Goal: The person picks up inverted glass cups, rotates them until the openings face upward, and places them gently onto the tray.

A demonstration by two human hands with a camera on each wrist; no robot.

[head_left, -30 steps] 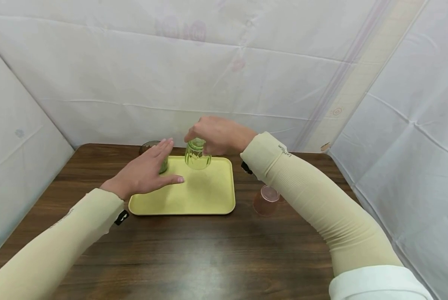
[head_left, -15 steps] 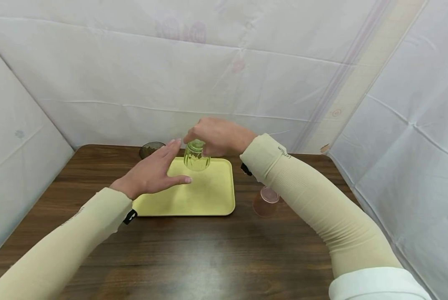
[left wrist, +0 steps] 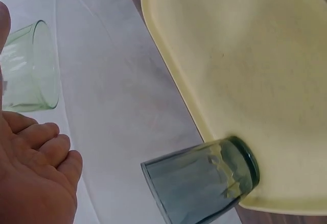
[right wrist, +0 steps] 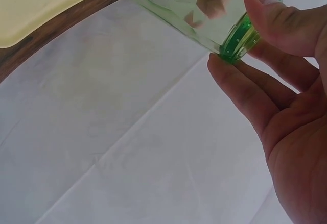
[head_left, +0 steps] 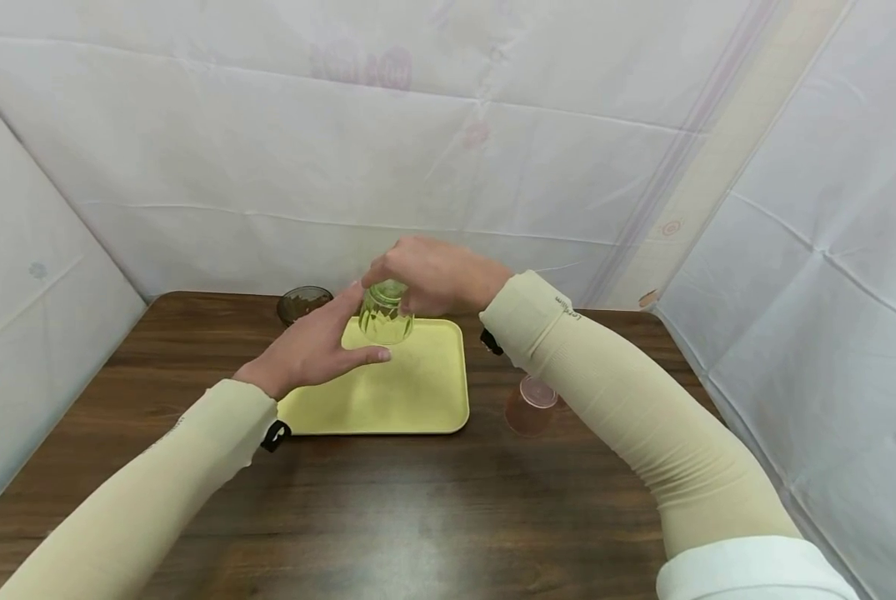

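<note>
Head view: right hand (head_left: pixel 436 271) pinching an upturned green glass (head_left: pixel 384 313) by its base, above the far end of the yellow tray (head_left: pixel 410 396); left hand (head_left: pixel 320 346) flat, grip slack, hiding whatever sits behind.

Left wrist: dark glass (left wrist: pixel 204 183) on the tray's edge, base cut off.

Right wrist: fingertips (right wrist: pixel 265 9) round the glass base, rim out of frame.

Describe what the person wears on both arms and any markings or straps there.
Both arms wear snug, ribbed beige sleeves ending at the wrists, each with small dark lettering near the cuff. A black strap tab shows at each wrist. White fabric covers the right upper arm. Hands are bare.
</note>
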